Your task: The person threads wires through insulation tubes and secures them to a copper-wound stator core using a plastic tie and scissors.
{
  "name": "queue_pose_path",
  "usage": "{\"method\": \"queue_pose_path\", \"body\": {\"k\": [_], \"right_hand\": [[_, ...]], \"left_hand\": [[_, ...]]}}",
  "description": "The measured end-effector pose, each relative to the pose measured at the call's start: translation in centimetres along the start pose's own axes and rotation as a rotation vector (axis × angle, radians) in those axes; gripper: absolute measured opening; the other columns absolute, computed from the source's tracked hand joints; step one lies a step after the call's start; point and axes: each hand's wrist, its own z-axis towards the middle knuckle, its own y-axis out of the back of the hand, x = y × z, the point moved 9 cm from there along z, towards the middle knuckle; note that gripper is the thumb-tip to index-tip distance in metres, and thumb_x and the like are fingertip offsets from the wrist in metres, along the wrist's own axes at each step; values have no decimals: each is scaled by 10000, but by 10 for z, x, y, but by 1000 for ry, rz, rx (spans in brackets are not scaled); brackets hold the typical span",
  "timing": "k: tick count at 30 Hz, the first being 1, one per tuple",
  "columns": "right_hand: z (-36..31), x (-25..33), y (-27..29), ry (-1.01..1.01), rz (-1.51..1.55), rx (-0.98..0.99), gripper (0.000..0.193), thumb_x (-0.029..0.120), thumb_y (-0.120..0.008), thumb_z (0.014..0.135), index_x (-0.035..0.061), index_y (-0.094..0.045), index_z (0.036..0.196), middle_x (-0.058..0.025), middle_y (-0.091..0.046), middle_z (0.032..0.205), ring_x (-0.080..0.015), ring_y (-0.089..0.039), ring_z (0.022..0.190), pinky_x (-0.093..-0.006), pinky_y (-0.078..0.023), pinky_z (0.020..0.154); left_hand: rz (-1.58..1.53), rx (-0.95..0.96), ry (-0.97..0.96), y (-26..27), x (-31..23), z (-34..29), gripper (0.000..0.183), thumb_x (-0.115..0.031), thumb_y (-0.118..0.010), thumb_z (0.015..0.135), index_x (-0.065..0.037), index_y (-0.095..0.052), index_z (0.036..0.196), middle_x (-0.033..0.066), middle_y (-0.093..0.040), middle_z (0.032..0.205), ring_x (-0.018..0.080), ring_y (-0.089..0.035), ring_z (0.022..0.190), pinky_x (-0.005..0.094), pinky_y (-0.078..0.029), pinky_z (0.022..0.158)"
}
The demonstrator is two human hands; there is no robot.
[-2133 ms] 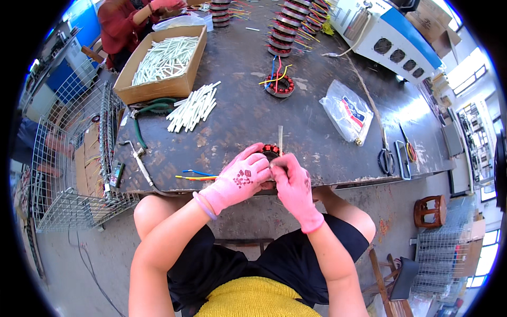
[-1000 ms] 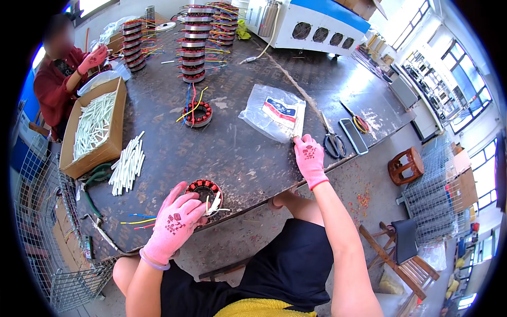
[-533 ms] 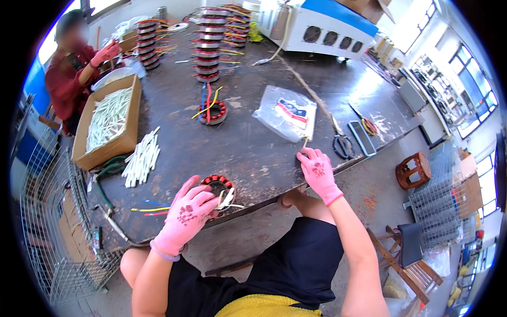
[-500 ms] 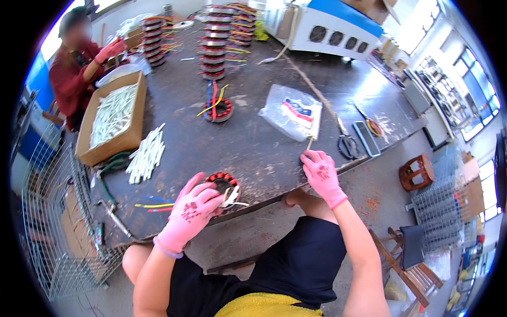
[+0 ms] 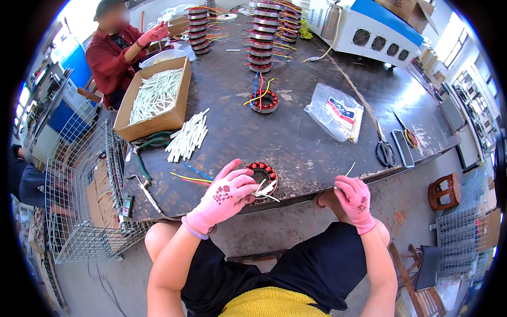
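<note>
At the table's near edge lies a ring-shaped motor stator (image 5: pixel 268 171) with red windings. My left hand (image 5: pixel 224 195), in a pink glove, grips its left side, the fingers curled over it and covering part of the ring. White ends (image 5: pixel 268 189) stick out at its near side, and yellow, red and blue leads (image 5: pixel 193 178) come out to the left. My right hand (image 5: pixel 355 199), also gloved in pink, is apart from the stator to the right. Its thumb and fingers pinch a thin whitish strip (image 5: pixel 350 169) that points up and away.
A cardboard box (image 5: pixel 182 100) of white tubes stands left, with a loose pile of tubes (image 5: pixel 189 136) beside it. Beyond are another stator (image 5: pixel 268 104), stator stacks (image 5: pixel 264 39) and a plastic bag (image 5: pixel 332 111). Scissors (image 5: pixel 384 150) and a phone (image 5: pixel 403 148) lie right. A co-worker (image 5: pixel 113 58) sits far left.
The view has swung left. My right hand has drawn back from the plastic bag toward me, and the strip now stands apart from the bag. My left hand stays on the stator.
</note>
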Motion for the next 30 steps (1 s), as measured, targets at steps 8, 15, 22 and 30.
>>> {"method": "queue_pose_path", "body": {"k": [8,15,22,30], "right_hand": [[-3,24,6,-553,1171,-211,181,-113,-622,840,0,-636,982,-98,-660,982,-136,-618,858,-254,-494,749],[10,61,-2,-394,1303,18,284,-148,-701,745,-48,-678,1010,-149,-678,1052,-165,-655,875,-271,-528,741],[22,82,-8,-435,1396,207,229,-76,-582,892,-62,-668,1104,-146,-658,1158,-186,-664,940,-289,-548,802],[9,84,-2,-328,1283,213,228,-71,-521,887,-52,-680,1050,-221,-635,1189,-239,-676,891,-321,-565,750]], "left_hand": [[-23,-6,35,-4,-7,11,421,-295,-851,665,-114,-691,1009,27,-641,998,244,-597,1113,537,-338,1138],[18,-47,59,-14,-4,10,399,-309,-861,654,-116,-671,948,20,-633,940,232,-615,1070,539,-348,1136],[-10,-40,68,-13,-3,10,372,-290,-863,651,-128,-683,933,5,-638,930,211,-622,1052,533,-356,1134],[-23,-5,38,-7,-5,8,367,-290,-860,663,-126,-695,946,1,-643,938,213,-620,1067,534,-343,1143]]}}
